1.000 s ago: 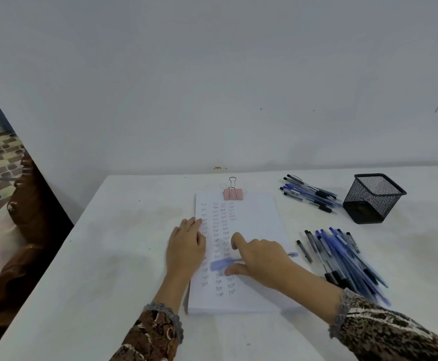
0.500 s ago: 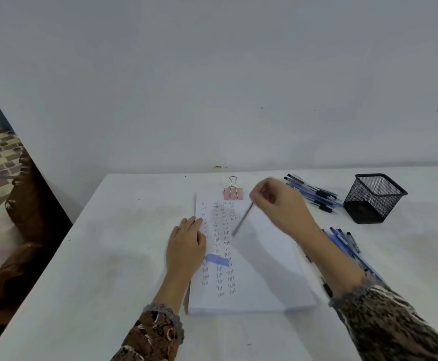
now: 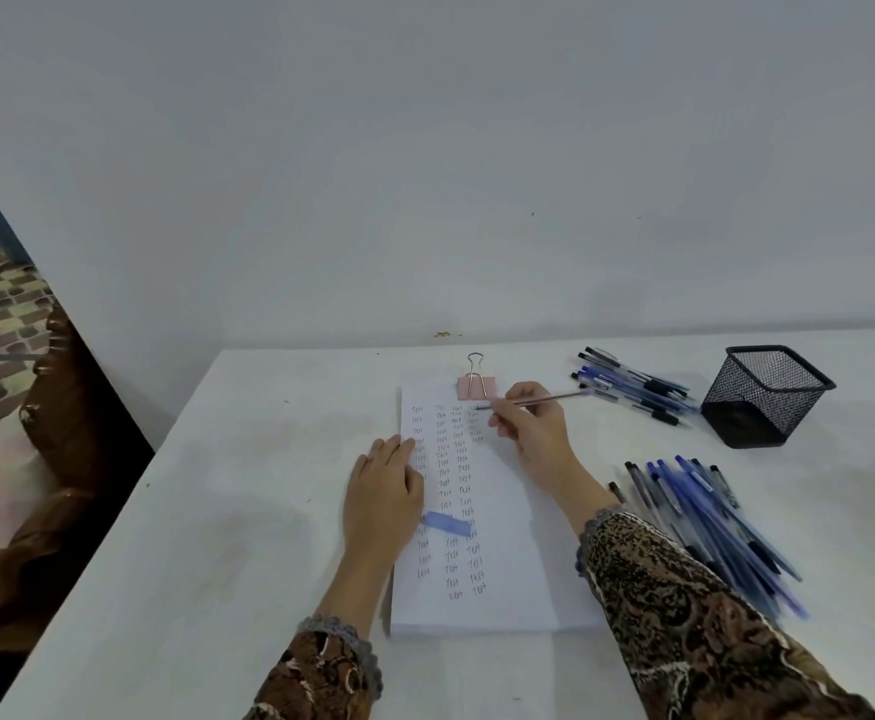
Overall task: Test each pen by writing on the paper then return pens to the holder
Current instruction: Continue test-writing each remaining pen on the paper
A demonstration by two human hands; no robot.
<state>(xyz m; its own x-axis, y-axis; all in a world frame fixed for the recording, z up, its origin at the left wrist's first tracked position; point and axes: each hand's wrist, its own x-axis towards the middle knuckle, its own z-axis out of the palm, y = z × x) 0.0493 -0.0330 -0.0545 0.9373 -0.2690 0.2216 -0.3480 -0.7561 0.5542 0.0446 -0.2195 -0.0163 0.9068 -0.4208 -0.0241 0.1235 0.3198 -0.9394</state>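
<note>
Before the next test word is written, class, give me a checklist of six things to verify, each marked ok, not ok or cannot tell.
1. Left hand presses the white paper stack flat: ok.
2. Right hand grips the slim grey pen, tip at the page: ok.
3. Blue plastic cap off, lying on the paper: ok.
4. Blank space right of the written columns: ok.
5. Ink flowing: cannot tell.
6. Black wire-mesh holder upright: ok.

paper [image 3: 521, 543]: handwritten word that looks like "Test", repeated down several columns
pens [image 3: 705, 511]: print too small to read
</note>
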